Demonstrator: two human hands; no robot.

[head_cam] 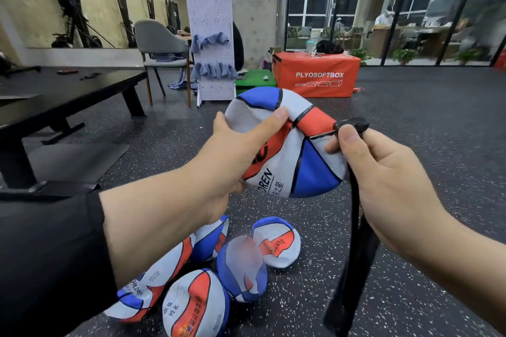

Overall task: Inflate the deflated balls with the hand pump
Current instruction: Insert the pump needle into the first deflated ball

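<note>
Left hand (232, 156) gripping deflated ball (287, 145), right hand (383, 172) pinching pump nozzle (351, 126), needle tip hidden, pump (347, 282) blurred.

A gym: speckled rubber floor (410, 117), orange plyo soft box (315, 75), wall-mounted exercise machines (71, 13), black bench (68, 90)

The crumpled red, white and blue deflated ball (284, 145) has a matt, finely pebbled, rubbery skin with smooth black seams, as do the slack balls of the same colours on the floor (197, 306). The black hand pump (353, 254) looks like matt plastic, though blur hides its finish, and its thin needle (323, 134) seems dark metal. The dark speckled floor (410, 117) is rough, granular rubber, and the orange box-shaped plyo block (315, 76) has a smooth, faintly glossy vinyl cover.
</note>
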